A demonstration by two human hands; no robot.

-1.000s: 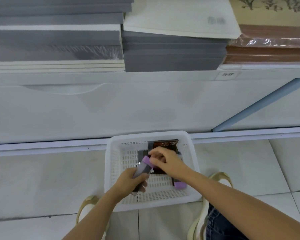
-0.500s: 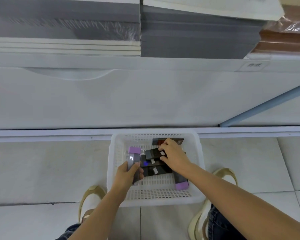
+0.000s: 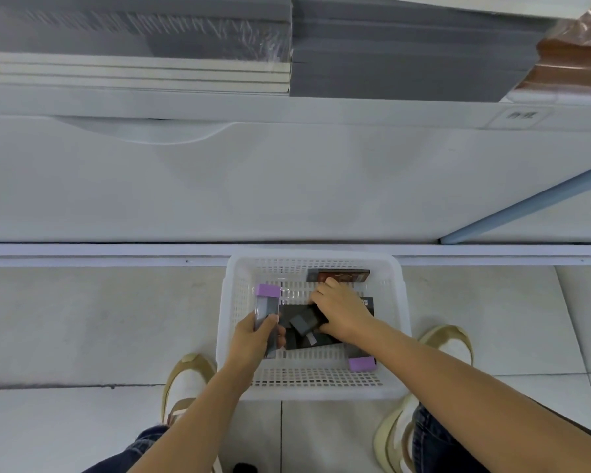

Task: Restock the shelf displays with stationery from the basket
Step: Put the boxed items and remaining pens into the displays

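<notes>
I've got one feed: head cam, close in, pitched steeply down onto the white basket (image 3: 313, 390), facing the shelf front (image 3: 287, 186).

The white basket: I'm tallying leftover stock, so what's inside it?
A brown box by the far wall, dark grey packs in the middle, a purple-capped pack at the near-right corner. The left hand holds another purple-capped box. The right hand covers whatever lies beneath it.

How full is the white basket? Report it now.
Partly full: white basket holds dark packs, a brown pack and a purple-capped box; bare mesh floor shows.
</notes>
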